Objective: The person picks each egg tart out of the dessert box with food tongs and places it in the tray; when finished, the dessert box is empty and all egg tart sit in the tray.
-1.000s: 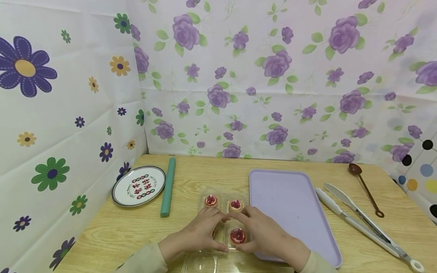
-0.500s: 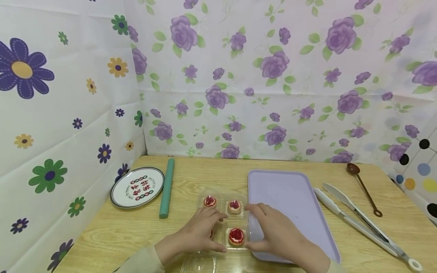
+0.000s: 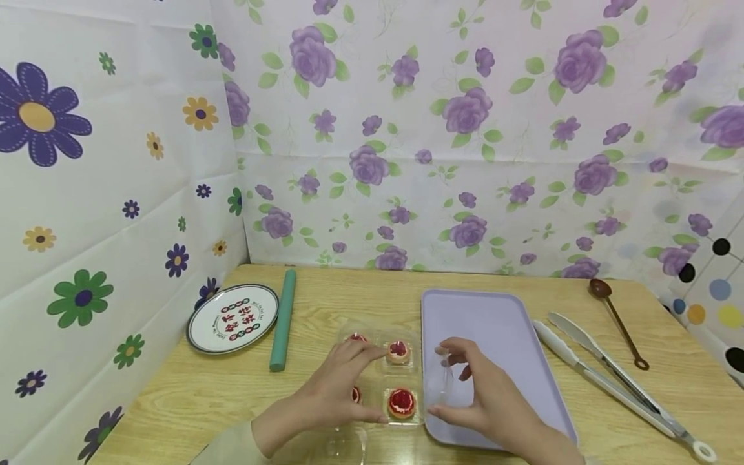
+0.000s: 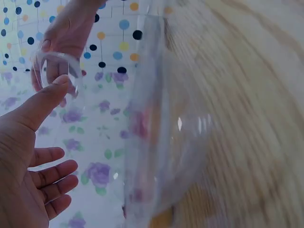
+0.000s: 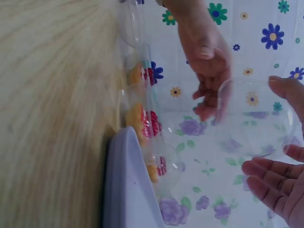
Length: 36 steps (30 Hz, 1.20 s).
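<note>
Right grip [image 3: 491,392] — spread wide — holds a clear plastic cover [image 5: 254,126].

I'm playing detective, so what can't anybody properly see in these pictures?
Head view: the front-left tart is mostly hidden by the left hand.
Head view: the back-left tart is partly hidden by that hand.
Head view: the clear plastic piece is cut off by the bottom edge.
Head view: the plate has writing too small to read.
Left wrist view: red toppings are blurred behind clear plastic.
</note>
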Tool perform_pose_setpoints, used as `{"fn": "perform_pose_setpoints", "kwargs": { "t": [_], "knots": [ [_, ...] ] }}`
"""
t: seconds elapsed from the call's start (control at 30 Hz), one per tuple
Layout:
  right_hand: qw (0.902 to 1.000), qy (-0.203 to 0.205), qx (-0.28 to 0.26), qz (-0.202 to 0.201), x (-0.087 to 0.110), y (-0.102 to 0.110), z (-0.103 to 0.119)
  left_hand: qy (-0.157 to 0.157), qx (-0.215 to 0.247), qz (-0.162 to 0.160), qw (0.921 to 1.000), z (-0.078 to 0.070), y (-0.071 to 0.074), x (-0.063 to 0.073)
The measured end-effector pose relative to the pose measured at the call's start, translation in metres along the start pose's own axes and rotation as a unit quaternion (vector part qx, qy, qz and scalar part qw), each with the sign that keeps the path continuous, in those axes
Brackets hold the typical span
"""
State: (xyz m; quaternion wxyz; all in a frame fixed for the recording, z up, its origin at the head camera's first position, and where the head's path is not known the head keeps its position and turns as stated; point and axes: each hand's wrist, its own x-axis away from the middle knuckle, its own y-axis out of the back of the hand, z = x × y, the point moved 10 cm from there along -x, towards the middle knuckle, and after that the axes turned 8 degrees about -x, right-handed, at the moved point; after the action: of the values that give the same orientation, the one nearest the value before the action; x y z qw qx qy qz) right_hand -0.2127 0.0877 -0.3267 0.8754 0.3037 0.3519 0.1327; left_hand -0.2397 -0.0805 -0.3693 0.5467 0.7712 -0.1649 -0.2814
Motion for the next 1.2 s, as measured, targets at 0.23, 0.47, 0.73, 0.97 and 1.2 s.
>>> {"fn": "perform_pose_setpoints", "kwargs": {
  "t": [0.23,0.47,0.73,0.97,1.2],
  "knots": [
    [0.9926,0.053,-0.108,-0.019,0.006,-0.003,0.008,-0.062,0.015,-0.045,0.9969,-0.032,0.013,0.0],
    [0.9841,0.074,-0.161,-0.001,0.013,-0.01,0.014,-0.08,0.038,-0.045,0.9951,-0.044,0.009,0.002],
    [0.9819,0.081,-0.171,0.002,0.017,-0.011,0.015,-0.064,0.091,-0.034,0.9932,-0.045,0.006,0.003],
    [0.9887,0.092,-0.118,-0.004,0.02,-0.007,0.016,-0.068,0.112,-0.047,0.9904,-0.048,0.012,0.007],
    [0.9904,0.095,-0.1,0.012,0.024,-0.005,0.015,-0.074,0.068,-0.058,0.9932,-0.049,0.016,0.011]
  ]
}}
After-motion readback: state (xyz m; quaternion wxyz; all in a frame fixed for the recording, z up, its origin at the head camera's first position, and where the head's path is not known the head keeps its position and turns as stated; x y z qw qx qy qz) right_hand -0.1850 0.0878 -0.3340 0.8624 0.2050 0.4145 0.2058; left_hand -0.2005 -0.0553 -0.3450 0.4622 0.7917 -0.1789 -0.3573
